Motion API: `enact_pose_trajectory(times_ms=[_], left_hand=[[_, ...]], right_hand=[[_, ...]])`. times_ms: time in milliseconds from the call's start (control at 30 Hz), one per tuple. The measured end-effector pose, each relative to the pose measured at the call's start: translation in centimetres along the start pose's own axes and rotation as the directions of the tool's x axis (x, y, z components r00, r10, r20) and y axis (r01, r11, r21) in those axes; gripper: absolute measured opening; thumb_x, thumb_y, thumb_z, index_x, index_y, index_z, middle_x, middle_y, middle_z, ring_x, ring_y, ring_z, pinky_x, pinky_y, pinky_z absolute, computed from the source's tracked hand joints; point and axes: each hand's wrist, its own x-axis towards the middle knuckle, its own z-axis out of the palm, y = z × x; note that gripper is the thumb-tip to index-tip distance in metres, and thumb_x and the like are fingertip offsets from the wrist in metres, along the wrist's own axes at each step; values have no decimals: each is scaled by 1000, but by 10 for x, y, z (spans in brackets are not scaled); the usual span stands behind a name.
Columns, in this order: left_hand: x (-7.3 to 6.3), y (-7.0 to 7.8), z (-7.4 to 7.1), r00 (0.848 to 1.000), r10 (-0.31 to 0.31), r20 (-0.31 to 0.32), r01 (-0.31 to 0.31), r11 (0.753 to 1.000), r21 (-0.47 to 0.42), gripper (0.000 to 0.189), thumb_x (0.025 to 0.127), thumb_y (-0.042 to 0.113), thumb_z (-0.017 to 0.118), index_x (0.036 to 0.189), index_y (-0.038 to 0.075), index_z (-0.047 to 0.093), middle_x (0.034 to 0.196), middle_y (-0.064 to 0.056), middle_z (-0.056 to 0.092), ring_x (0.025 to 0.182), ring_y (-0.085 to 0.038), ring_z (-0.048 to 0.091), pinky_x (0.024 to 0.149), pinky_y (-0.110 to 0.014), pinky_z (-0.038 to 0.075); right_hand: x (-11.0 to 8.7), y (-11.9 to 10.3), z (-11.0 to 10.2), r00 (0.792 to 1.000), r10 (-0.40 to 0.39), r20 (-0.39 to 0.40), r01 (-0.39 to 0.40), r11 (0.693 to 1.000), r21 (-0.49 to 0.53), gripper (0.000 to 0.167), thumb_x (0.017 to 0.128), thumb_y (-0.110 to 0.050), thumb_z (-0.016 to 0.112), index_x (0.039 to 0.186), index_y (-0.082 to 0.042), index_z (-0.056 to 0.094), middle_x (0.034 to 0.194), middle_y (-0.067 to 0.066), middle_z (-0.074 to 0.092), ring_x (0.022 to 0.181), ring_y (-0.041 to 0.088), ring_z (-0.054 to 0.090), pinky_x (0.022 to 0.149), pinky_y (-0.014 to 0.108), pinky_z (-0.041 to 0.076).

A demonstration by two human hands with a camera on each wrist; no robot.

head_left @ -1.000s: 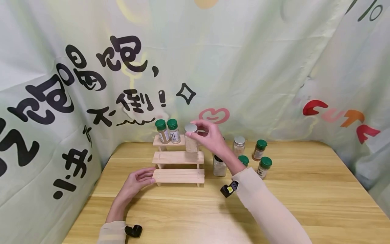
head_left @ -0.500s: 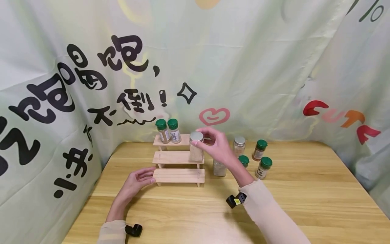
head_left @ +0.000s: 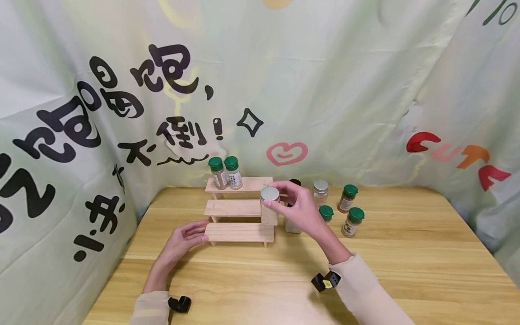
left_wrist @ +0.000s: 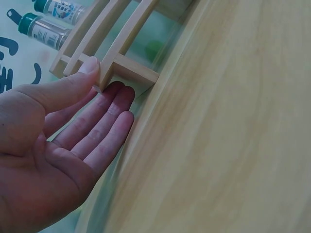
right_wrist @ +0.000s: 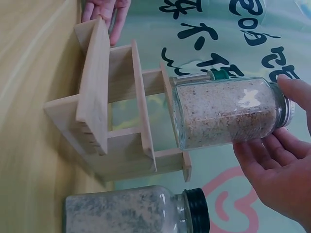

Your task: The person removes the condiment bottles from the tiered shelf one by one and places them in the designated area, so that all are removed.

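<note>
Right-hand fingers (right_wrist: 252,160) grip the silver-lidded jar (right_wrist: 223,114) near its top.

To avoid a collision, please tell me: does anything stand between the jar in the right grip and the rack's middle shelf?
Nothing visible stands between the silver-lidded jar, in the right grip, and the middle shelf. The two bottles on the top shelf are further left; a black-lidded jar is right of the rack.

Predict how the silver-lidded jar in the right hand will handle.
Likely heavy for its size: pale grains fill most of the jar. It looks smooth and glassy, so it may slip from the right hand and could crack if knocked.
</note>
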Motion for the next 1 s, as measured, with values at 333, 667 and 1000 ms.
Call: enact_pose_trajectory(times_ms=[333,667,1000], left_hand=[[0,0,1,1000,3,-7,-3,1000,-8,58,90,6,79,141,-8,55,134,-29,62,114,-20,68,94,-26,57],[2,-1,0,1000,10,8,-9,1000,-23,58,91,6,79,141,-8,54,136,-29,60,118,-22,66,95,-27,56],[1,-2,0,1000,1,-1,-1,1000,-21,57,91,5,79,141,-8,55,134,-29,61,115,-22,67,94,-27,56]], right_hand=[[-19,6,-7,1000,12,21,-11,1000,-13,34,91,-17,82,121,-10,69,110,7,71,102,22,69,94,42,58],[-37,16,-10,1000,21,-4,-21,1000,-10,37,88,-12,84,122,-8,69,112,8,71,102,24,69,94,39,58],[-53,28,-18,1000,12,-24,-12,1000,-11,37,86,-9,84,120,-8,70,113,7,71,104,23,69,94,30,58]])
